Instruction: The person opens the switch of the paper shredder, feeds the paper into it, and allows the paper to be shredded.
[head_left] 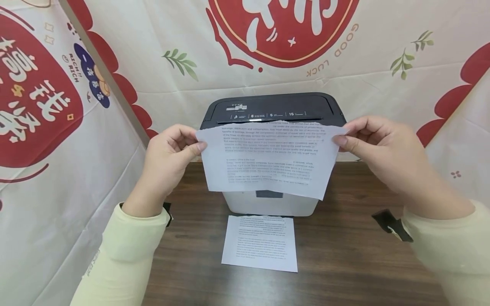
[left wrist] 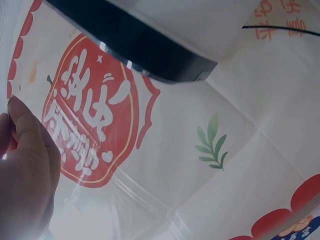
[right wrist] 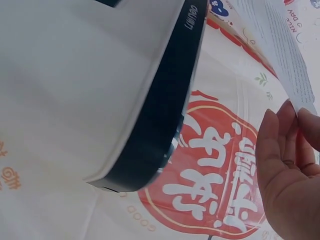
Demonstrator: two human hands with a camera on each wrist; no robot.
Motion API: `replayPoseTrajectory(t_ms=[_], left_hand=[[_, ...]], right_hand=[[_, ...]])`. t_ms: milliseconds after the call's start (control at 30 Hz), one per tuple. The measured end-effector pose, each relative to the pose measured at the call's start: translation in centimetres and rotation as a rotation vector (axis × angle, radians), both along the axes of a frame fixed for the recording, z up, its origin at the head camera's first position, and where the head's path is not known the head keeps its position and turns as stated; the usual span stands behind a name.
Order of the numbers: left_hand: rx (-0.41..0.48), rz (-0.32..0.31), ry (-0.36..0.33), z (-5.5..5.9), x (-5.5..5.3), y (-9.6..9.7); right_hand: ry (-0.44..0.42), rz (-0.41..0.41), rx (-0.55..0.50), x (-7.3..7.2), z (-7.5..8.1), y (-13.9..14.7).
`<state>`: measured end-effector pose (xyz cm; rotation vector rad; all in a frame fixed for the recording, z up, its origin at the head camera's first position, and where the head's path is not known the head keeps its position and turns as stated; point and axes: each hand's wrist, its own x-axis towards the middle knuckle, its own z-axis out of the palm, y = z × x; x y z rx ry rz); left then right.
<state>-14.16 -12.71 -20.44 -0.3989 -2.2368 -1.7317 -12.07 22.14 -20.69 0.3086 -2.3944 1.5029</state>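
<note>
A printed sheet of paper (head_left: pixel 268 157) with a ragged upper edge is held up by its two top corners. My left hand (head_left: pixel 166 163) pinches its left corner between thumb and fingers, and my right hand (head_left: pixel 386 157) pinches the right corner. Behind the sheet stands a paper shredder (head_left: pixel 268 106) with a dark top, a slot and a pale body, partly hidden by the sheet. The right wrist view shows the right hand (right wrist: pixel 290 170) with the paper (right wrist: pixel 285 55) between thumb and fingers. Only part of the left hand (left wrist: pixel 30 165) shows in the left wrist view.
A second printed sheet (head_left: pixel 260 244) lies flat on the dark wooden table (head_left: pixel 191 255), just in front of the shredder. White cloth with red designs (head_left: pixel 145 51) hangs behind and to both sides. A dark cable (left wrist: pixel 280 29) runs from near the shredder in the left wrist view.
</note>
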Motion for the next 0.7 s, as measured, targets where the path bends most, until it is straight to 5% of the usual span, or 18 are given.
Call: replayPoseTrajectory(t_ms=[700], left_hand=[[0.001,0.021,0.102,2.0,-1.6,0.5]], right_hand=[[0.084,-0.045,-0.023,-2.1,3.1,0.7]])
